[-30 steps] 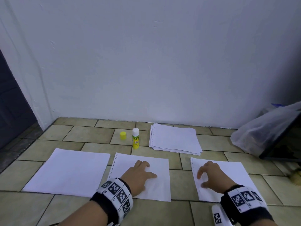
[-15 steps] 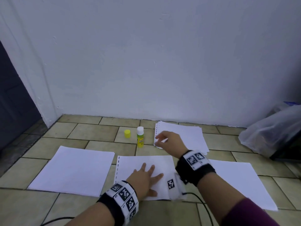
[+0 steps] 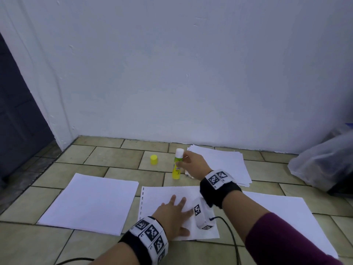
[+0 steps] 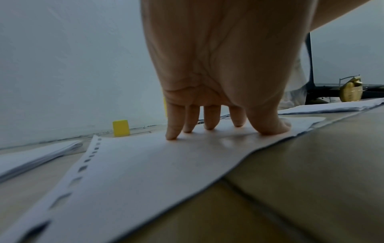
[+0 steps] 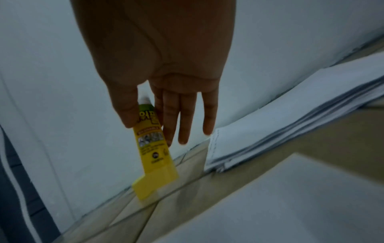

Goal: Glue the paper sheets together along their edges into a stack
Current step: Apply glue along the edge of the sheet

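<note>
A yellow glue stick (image 3: 176, 169) stands uncapped on the tiled floor, its white tip up. My right hand (image 3: 183, 160) pinches its upper part; in the right wrist view the thumb lies on one side of the glue stick (image 5: 152, 148) and the fingers on the other. My left hand (image 3: 172, 212) presses flat on the middle paper sheet (image 3: 162, 194), fingers spread on the sheet (image 4: 145, 172), whose left edge is punched. Another sheet (image 3: 89, 201) lies to the left and one (image 3: 286, 217) to the right. A stack of sheets (image 3: 223, 163) sits behind my right hand.
The yellow cap (image 3: 154, 159) stands on the floor left of the glue stick. A white wall rises just behind. A clear plastic bag (image 3: 322, 159) lies at the right, and a dark door (image 3: 17, 121) stands at the left.
My right hand left the right sheet, crossed toward the paper stack, then reached the glue stick and took hold of it. My left hand stayed flat on the middle sheet.
</note>
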`<state>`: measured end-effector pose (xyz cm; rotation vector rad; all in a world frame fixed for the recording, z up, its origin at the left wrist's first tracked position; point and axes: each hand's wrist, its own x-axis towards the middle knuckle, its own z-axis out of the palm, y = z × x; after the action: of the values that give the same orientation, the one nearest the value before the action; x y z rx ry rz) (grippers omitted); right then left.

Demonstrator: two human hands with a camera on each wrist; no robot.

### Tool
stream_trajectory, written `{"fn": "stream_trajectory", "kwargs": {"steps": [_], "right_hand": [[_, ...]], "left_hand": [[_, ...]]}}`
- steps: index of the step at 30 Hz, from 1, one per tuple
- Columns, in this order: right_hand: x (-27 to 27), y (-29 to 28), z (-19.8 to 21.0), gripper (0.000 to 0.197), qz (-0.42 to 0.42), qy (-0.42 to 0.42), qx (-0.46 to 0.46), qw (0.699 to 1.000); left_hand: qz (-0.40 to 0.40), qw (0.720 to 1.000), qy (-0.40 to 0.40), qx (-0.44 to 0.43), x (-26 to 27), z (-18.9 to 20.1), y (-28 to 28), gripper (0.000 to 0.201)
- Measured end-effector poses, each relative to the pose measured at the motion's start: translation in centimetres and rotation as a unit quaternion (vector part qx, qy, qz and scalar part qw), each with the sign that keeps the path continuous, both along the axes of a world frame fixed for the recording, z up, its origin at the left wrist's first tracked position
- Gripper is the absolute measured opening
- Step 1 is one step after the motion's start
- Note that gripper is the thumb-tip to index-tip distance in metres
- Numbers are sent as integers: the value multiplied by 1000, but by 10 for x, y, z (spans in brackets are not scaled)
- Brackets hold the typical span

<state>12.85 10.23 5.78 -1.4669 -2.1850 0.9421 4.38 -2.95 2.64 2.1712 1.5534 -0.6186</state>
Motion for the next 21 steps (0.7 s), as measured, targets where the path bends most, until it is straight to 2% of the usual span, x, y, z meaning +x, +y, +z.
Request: {"fn": "stream_trajectory", "kwargs": {"steps": [4, 6, 9, 12, 16, 21], "right_hand": [[47, -3, 26, 15, 17, -24, -66, 997], [72, -8, 35, 22, 23, -50, -89, 994], [96, -16, 37, 38, -47, -11, -47, 998], [104, -24, 27, 36, -101, 32, 14, 994], [95, -37, 6, 31, -66, -9, 60, 996], [77, -39, -7, 25, -51, -47, 72, 995]], "left_hand": [[9, 1000, -18, 15, -1, -5, 3, 71], [23, 999, -30, 26, 1, -5, 2, 72], [37, 997, -43, 48, 5, -3, 2, 71], [46, 995, -46, 73, 9, 2, 4, 70], [42, 995, -43, 79, 11, 5, 5, 69], [38, 995, -42, 79, 9, 4, 4, 69]]}}
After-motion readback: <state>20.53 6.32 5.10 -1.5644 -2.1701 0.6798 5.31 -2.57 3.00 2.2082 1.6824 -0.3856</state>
